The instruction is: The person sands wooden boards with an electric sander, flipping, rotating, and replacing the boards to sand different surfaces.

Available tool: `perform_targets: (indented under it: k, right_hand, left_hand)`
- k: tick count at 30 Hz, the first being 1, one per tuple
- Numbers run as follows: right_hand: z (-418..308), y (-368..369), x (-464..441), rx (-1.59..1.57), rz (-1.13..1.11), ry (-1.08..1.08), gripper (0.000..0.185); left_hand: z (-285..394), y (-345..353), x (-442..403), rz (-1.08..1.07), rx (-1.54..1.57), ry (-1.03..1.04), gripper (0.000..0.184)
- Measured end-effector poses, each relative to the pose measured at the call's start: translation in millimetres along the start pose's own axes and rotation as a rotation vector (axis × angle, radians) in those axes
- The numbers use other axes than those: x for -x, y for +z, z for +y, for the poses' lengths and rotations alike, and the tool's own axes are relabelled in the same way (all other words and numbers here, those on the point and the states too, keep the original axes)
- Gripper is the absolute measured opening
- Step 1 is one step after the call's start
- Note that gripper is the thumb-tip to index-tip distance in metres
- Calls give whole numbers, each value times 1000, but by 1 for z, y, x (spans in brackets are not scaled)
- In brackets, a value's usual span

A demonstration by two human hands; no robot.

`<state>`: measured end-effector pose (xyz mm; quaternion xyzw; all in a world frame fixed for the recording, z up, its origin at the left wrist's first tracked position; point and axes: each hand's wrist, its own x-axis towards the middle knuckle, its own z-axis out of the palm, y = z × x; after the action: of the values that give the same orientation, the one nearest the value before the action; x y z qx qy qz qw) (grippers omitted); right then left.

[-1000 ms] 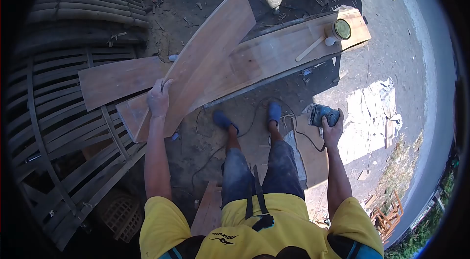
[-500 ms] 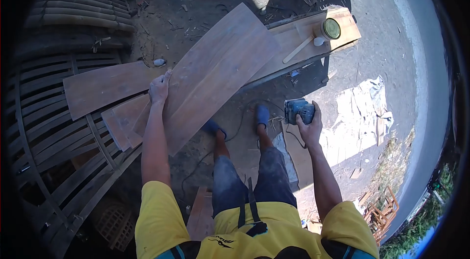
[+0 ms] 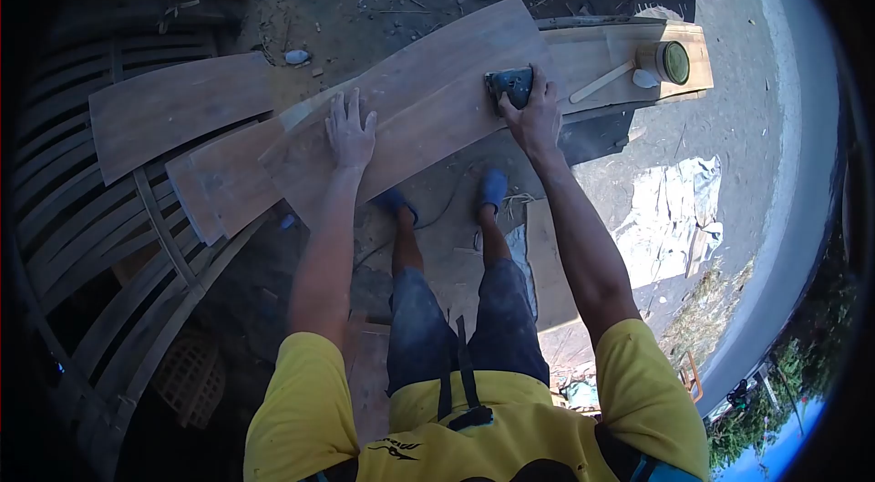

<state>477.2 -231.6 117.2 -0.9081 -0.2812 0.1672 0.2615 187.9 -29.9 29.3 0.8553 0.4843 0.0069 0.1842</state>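
Observation:
A wide wooden board lies slanted across the bench in front of me. My left hand rests flat on its near left part, fingers spread. In my right hand is an electric sander, its base down on the board's right end. Beyond that end, a wooden stick and an open tin can sit on a plank. A white, rounded piece touches the can's near side.
Another board and stacked pieces lie on the bamboo slats at left. A white sheet is spread on the ground at right. A woven basket stands at lower left. A cord trails near my feet.
My right hand has brought the sander up and left from beside the bench onto the board. My left hand has let go of the board's edge and now lies flat on top. The board has turned flatter.

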Motion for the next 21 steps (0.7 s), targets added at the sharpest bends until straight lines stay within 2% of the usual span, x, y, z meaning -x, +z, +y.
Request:
perform_targets:
  k: [1, 3, 5, 8, 10, 13, 14, 19, 21]
  right_hand:
    - [-15, 13, 1, 5, -38, 64, 88]
    - [-34, 36, 17, 40, -176, -88, 93]
    - [-39, 45, 21, 75, -333, -405, 90]
    - [-35, 34, -6, 44, -332, -357, 89]
    - [-18, 21, -47, 26, -196, -184, 93]
    - [11, -2, -116, 126, 143, -41, 84]
    - [15, -8, -135, 169, 163, 64, 84]
    - [-15, 16, -147, 156, 187, 20, 87]
    - [-45, 45, -128, 134, 89, -156, 88]
  left_hand:
    - [5, 10, 18, 12, -219, -7, 72]
    - [4, 35, 36, 20, -198, -48, 77]
    - [8, 48, 39, 26, -166, -68, 83]
    - [8, 45, 41, 62, -180, -58, 80]
    - [6, 42, 40, 53, -200, -57, 80]
    - [9, 39, 40, 42, -212, -73, 81]
    - [9, 38, 42, 36, -214, -84, 81]
    - [11, 39, 39, 35, -220, -87, 85]
    - [13, 36, 39, 26, -227, -90, 84]
